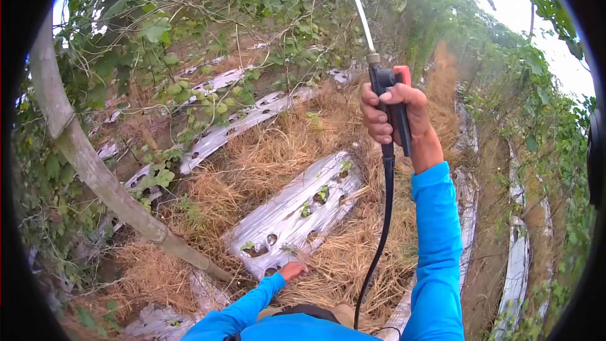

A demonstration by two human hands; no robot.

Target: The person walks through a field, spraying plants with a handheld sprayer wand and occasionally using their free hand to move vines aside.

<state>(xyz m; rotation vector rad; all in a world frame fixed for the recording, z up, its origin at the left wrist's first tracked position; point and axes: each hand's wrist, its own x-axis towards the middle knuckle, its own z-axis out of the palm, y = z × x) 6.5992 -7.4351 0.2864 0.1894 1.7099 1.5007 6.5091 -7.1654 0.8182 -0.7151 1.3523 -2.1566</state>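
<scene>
My right hand [398, 110] is raised at right of centre and wrapped round the black handle of a spray wand [382, 82]. Its metal tube [358, 5] points up and away, out of the top of the view. A red part [403, 74] sits on the handle near my thumb. From the handle's lower end a black hose [386, 215] hangs down towards my body. My left hand [293, 271] is low, near my waist, with its fingers curled in. Anything inside them is too small to make out. Just beyond it lies silvery plastic mulch [287, 215] with holes and small green plants.
A thick bamboo pole [107, 177] slants across the left side. Leafy vines [189, 19] climb overhead and on both sides. Dry straw [252, 151] covers the ground between the rows. More mulch strips [246, 120] run at left, and others [514, 265] at right.
</scene>
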